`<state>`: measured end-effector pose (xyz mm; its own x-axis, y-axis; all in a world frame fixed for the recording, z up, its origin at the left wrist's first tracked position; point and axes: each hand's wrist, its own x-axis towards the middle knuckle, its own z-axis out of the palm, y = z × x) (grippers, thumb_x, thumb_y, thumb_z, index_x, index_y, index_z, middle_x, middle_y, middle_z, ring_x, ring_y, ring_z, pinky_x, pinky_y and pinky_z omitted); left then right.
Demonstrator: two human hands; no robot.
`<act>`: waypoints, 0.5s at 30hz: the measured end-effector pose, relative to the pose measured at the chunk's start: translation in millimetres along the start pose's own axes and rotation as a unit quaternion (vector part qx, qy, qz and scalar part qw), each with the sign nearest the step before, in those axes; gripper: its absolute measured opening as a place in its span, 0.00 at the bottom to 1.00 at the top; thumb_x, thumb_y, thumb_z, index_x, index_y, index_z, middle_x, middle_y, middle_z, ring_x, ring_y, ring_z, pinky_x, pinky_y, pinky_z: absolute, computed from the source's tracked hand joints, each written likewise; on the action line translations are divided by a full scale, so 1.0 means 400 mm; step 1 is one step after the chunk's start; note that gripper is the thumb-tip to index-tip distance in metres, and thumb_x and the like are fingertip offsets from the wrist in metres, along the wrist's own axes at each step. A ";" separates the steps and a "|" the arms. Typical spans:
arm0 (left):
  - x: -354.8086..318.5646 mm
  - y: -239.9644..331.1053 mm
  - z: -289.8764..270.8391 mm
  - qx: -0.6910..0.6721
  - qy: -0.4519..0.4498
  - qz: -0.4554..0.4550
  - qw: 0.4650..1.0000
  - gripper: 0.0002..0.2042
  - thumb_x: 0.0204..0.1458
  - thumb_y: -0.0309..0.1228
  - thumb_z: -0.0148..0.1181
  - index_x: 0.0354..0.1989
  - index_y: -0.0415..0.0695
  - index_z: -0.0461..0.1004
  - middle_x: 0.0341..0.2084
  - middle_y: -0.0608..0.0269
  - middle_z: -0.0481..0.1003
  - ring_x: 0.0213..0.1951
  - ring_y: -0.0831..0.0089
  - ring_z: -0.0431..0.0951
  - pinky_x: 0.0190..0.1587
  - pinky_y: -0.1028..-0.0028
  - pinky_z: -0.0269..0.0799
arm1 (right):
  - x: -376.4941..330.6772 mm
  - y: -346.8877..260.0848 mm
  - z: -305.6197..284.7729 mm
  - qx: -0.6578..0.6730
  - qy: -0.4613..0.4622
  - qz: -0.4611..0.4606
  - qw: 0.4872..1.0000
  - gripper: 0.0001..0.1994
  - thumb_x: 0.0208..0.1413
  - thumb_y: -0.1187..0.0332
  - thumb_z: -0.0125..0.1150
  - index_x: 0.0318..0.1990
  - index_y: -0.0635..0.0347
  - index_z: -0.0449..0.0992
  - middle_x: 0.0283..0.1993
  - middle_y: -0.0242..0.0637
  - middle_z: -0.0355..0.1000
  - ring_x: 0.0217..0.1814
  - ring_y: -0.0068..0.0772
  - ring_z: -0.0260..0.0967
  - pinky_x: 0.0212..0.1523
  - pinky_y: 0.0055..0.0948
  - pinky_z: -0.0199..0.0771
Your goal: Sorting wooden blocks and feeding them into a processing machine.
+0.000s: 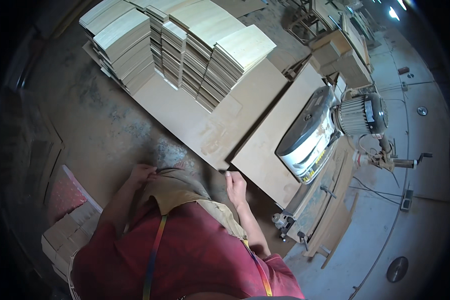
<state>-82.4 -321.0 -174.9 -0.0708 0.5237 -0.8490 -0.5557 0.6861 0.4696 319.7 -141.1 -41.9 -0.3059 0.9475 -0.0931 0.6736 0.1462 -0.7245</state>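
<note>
My left hand (pixel 143 173) hangs low in front of me, beside the tan apron (pixel 177 187). Its fingers look curled, in shadow, and I see nothing in them. My right hand (pixel 236 188) makes a loose fist with the thumb on top, close to the near corner of a brown board (pixel 195 132). I cannot tell whether it touches that corner; nothing shows in its grip. On the far part of the board stand several stacks of thin wooden panels (pixel 205 55), pale on top.
To the right, a belt sanding machine (pixel 307 132) with a ribbed motor (pixel 357 116) stands beside another brown board (pixel 265 165). A crank handle (pixel 425 156) sticks out past it. Cables (pixel 380 192) run over the pale floor. At lower left are stacked blocks (pixel 72 232) and a pink spotted cloth (pixel 67 197).
</note>
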 end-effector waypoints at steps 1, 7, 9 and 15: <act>-0.025 -0.027 -0.031 -0.009 0.019 -0.002 1.000 0.12 0.64 0.31 0.71 0.45 0.31 0.82 0.34 0.53 0.84 0.30 0.67 0.85 0.36 0.72 0.85 | 0.027 -0.018 0.028 0.001 -0.038 -0.026 0.999 0.13 0.74 0.66 0.57 0.45 0.68 0.84 0.42 0.49 0.81 0.40 0.53 0.78 0.46 0.41 0.79; -0.108 -0.044 -0.194 -0.036 0.087 0.007 0.996 0.12 0.65 0.31 0.71 0.46 0.32 0.82 0.33 0.55 0.83 0.30 0.68 0.84 0.37 0.72 0.84 | 0.088 -0.089 0.142 0.015 -0.172 -0.099 0.980 0.16 0.74 0.62 0.56 0.45 0.67 0.84 0.42 0.51 0.81 0.41 0.59 0.78 0.46 0.44 0.79; -0.116 -0.045 -0.233 -0.046 0.096 0.024 0.994 0.12 0.65 0.31 0.70 0.47 0.32 0.82 0.34 0.55 0.83 0.31 0.68 0.84 0.38 0.72 0.84 | 0.092 -0.101 0.176 0.018 -0.195 -0.100 0.975 0.17 0.74 0.60 0.55 0.45 0.67 0.84 0.42 0.51 0.81 0.41 0.61 0.78 0.47 0.46 0.79; -0.061 0.045 -0.319 -0.068 0.096 0.096 0.988 0.13 0.66 0.31 0.70 0.50 0.33 0.82 0.36 0.56 0.83 0.34 0.67 0.85 0.40 0.71 0.84 | 0.111 -0.046 0.258 -0.088 -0.255 -0.082 0.959 0.19 0.72 0.56 0.57 0.44 0.65 0.85 0.42 0.52 0.83 0.43 0.61 0.80 0.47 0.47 0.79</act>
<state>-196.5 -385.9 -176.5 -0.3351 0.5228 -0.7838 -0.6219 0.5022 0.6008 224.3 -131.0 -103.0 -0.6768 0.6517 -0.3425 0.6775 0.3691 -0.6362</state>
